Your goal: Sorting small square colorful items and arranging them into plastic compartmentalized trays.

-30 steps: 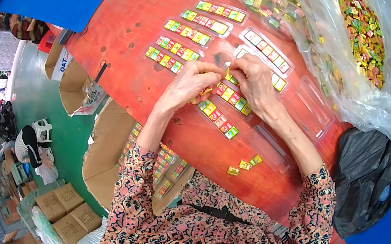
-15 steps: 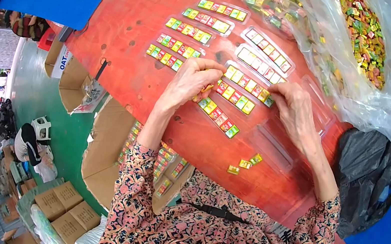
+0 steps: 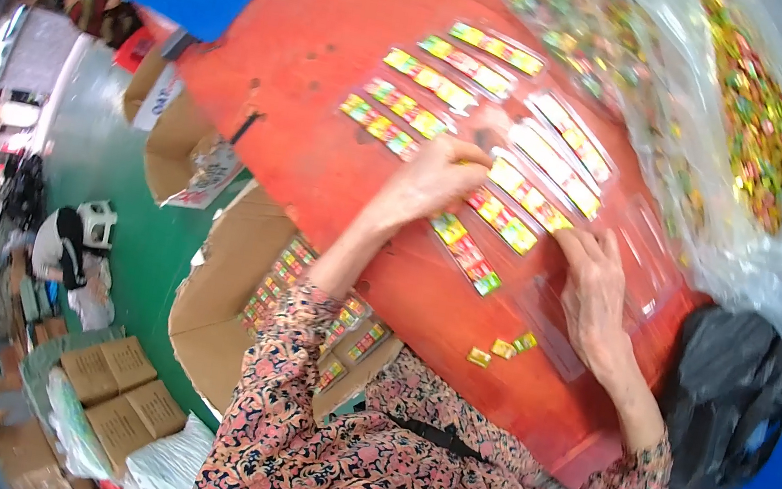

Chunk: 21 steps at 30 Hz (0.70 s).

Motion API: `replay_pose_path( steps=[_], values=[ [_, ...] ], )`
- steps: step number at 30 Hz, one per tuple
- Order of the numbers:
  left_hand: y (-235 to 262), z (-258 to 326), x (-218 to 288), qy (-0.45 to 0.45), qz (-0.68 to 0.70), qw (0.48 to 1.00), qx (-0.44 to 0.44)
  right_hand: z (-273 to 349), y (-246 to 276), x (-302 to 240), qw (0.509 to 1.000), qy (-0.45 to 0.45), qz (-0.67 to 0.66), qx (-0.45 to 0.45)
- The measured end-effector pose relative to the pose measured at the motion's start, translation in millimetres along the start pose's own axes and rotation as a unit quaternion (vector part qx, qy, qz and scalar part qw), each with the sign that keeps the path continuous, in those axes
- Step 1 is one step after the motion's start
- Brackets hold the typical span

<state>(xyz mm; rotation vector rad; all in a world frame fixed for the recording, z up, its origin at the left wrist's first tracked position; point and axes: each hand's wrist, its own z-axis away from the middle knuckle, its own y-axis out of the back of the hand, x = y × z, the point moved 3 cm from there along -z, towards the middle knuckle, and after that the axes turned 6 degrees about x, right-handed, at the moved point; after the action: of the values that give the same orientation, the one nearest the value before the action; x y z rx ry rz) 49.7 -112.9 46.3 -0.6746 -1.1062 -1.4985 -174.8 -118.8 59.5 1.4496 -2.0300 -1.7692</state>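
My left hand (image 3: 433, 182) is curled at the left end of a clear plastic strip tray (image 3: 525, 192) filled with a row of small red, yellow and green pieces. Some yellow shows at its fingers, but blur hides what they hold. At the tray's right end, my right hand (image 3: 595, 283) has its fingertips bent together; whatever lies between them is hidden. Nearer to me are two more filled strips, a middle one (image 3: 503, 221) and a front one (image 3: 466, 254). Beyond the worked tray, a strip with whitish pieces (image 3: 556, 170) lies beside another pale strip (image 3: 573, 135).
Several filled strips (image 3: 428, 79) lie at the far left of the red table (image 3: 308, 121). Loose yellow pieces (image 3: 503, 348) sit near its front edge. Clear bags of pieces (image 3: 747, 126), empty trays (image 3: 650, 258) and a black bag (image 3: 727, 396) are right; an open carton (image 3: 222, 290) is lower left.
The view has shifted, moving the table and trays right and down in the picture, with more blur. Both hands stay at the same tray's ends, the right fingers slightly nearer its end.
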Motion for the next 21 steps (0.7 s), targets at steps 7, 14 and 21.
replay_pose_path(
  steps=[7, 14, 21],
  values=[
    [-13, -10, -6, -0.116, -0.058, 0.991, 0.025, 11, 1, -2, 1.0, 0.024, -0.011, 0.002],
    [-10, -3, -3, -0.138, -0.084, 0.986, 0.034, 18, 4, -7, 1.0, 0.005, 0.028, -0.009],
    [-12, -7, -7, -0.109, -0.051, 0.993, 0.013, 19, 1, -8, 1.0, 0.007, -0.017, 0.005]
  ],
)
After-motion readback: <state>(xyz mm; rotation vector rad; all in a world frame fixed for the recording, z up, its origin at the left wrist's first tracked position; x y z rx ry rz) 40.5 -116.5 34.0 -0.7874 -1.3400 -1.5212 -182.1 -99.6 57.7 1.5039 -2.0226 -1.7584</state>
